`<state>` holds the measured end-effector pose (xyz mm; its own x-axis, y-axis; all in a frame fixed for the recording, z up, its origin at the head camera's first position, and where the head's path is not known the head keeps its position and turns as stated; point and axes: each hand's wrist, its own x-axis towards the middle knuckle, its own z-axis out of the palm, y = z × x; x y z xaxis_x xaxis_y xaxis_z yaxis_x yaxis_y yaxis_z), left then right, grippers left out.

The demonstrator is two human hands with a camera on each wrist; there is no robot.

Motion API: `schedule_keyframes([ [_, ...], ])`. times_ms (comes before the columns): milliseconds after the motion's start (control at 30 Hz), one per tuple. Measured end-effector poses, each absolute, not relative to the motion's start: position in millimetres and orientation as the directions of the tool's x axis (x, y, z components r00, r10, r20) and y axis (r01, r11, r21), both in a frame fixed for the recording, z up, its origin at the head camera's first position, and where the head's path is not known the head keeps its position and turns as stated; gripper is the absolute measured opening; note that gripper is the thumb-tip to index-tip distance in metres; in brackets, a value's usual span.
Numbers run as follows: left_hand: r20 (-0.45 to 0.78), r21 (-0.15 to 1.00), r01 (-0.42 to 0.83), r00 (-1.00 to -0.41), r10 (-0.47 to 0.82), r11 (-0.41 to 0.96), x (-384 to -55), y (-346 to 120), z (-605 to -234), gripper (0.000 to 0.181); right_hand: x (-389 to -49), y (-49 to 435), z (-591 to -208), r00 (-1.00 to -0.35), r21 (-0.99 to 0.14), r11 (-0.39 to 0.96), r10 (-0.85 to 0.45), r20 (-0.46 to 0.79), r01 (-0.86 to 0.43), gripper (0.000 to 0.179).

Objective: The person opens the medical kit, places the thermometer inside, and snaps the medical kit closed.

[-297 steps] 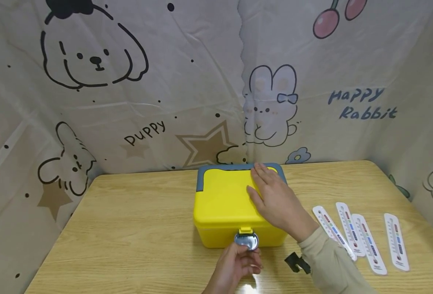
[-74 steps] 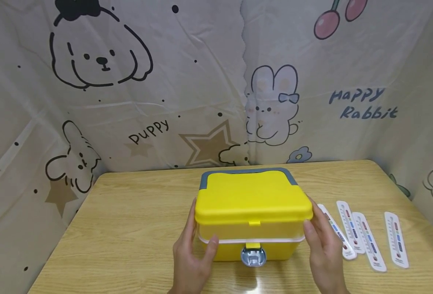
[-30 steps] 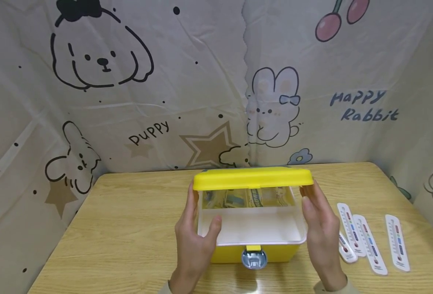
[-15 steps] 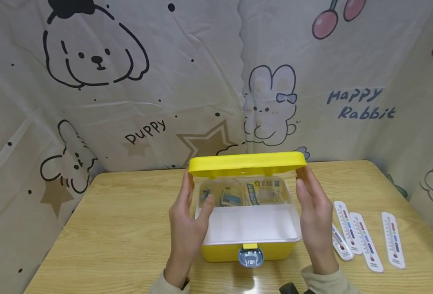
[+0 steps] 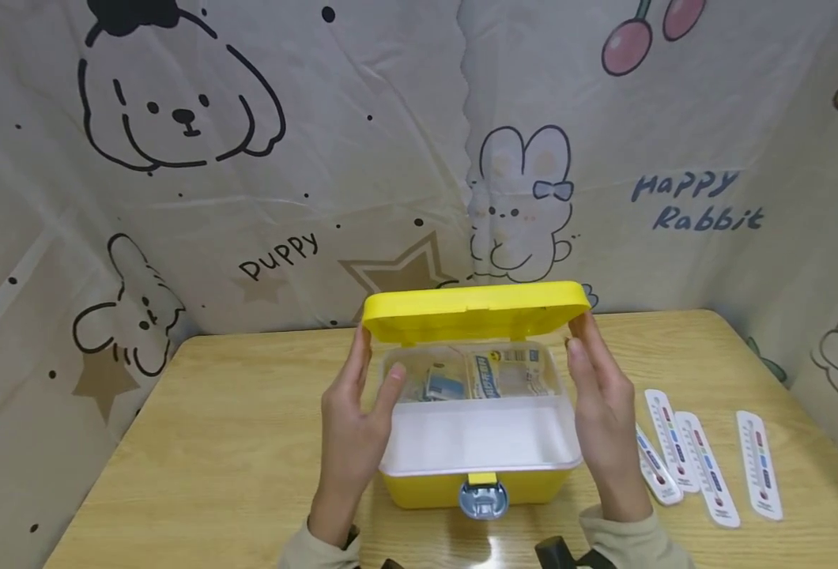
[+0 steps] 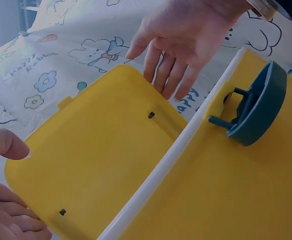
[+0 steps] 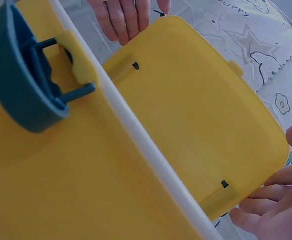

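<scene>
A yellow storage box [image 5: 426, 491] stands on the table with its lid [image 5: 476, 304] tilted up and back. My left hand [image 5: 355, 427] touches the lid's left edge with extended fingers, its thumb raised over the box's left rim. On the other side my right hand [image 5: 604, 419] has its fingers along the lid's right edge. Both wrist views show the lid's underside between the hands. The blue-grey latch [image 5: 483, 500] hangs unfastened at the front. Inside are a white tray [image 5: 483, 435] and, behind it, a blue-and-white packet [image 5: 445, 386] and a lettered packet [image 5: 511, 373] under a clear cover.
Several white thermometer strips [image 5: 759, 465] lie on the wooden table [image 5: 234, 450] to the right of the box. A printed cloth [image 5: 376, 158] with cartoon animals hangs behind and at both sides of the table.
At first the lid was down, my left hand at the latch and my right hand on top. Both hands then moved to its sides, and the lid swung up and back, revealing the inside.
</scene>
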<state>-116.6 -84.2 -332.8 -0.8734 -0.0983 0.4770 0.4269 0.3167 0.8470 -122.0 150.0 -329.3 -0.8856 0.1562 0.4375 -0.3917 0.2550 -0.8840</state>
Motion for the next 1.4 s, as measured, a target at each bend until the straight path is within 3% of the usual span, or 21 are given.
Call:
schedule_keyframes([
  [300,0.366,0.879,0.331,-0.93,-0.04,0.343,-128.5,-94.8,-338.8,0.066,-132.9,151.2,-331.3,-0.94,-0.903,0.314,0.076,0.331,-0.293,0.057],
  [533,0.389,0.892,0.391,-0.92,0.056,0.227,-147.1,-109.2,-341.2,0.064,-140.3,158.9,-328.7,-0.956,-0.898,0.364,0.058,0.288,-0.248,0.062],
  [767,0.391,0.895,0.404,-0.914,0.105,0.191,-155.8,-112.8,-346.9,0.062,-144.8,161.4,-330.0,-0.967,-0.922,0.316,0.046,0.25,-0.223,0.065],
  [1167,0.283,0.939,0.294,-0.955,0.085,0.177,-159.8,-113.4,-355.1,0.061,-151.9,162.1,-332.1,-0.991,-0.951,0.287,0.032,0.132,-0.118,0.079],
  [1400,0.205,0.973,0.207,-0.978,0.027,0.104,-163.5,-109.5,-357.3,0.062,-159.3,159.7,-338.1,-0.989,-0.958,0.246,-0.001,0.149,-0.145,0.08],
])
